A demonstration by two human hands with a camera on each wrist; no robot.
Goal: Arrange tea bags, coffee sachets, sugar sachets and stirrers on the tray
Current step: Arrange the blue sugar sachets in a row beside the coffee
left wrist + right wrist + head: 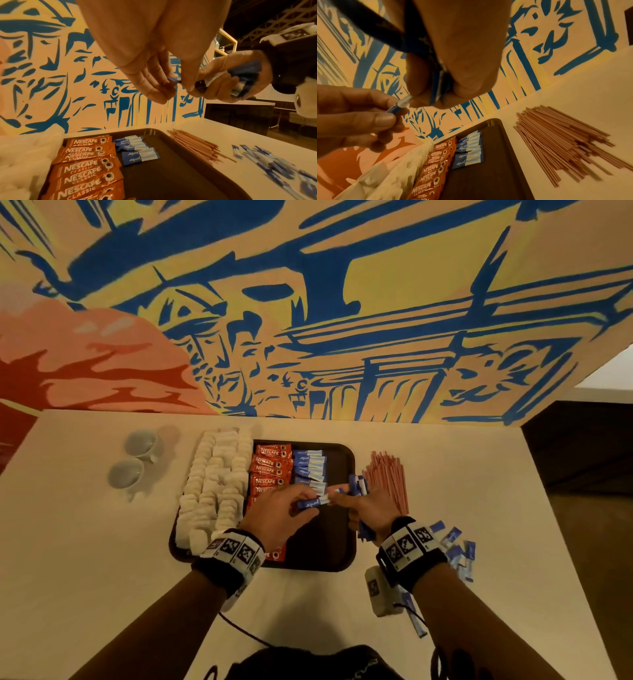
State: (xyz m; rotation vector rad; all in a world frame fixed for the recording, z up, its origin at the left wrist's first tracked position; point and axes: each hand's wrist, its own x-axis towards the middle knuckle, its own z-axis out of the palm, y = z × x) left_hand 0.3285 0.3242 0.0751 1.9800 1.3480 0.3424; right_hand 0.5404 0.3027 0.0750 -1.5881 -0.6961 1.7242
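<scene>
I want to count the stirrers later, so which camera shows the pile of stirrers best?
The right wrist view: the stirrers fill its right side, lying on the table beside the tray, single sticks distinct. The left wrist view shows them smaller and foreshortened. The head view shows the pile small, its near end hidden behind the right hand.

A café or hotel refreshment corner: a pale counter [102,542] runs against a wall painted with a large blue, yellow and red mural [308,320], and along its far edge sit two grey cups [132,460] and a dark serving tray [342,460] stocked with rows of Nescafé coffee sachets [270,467], Equal sweetener sachets [310,465] and white tea bags [212,484], with a heap of stirrers [388,477] beside it; dark furniture and shelving show beyond the counter's right end
</scene>
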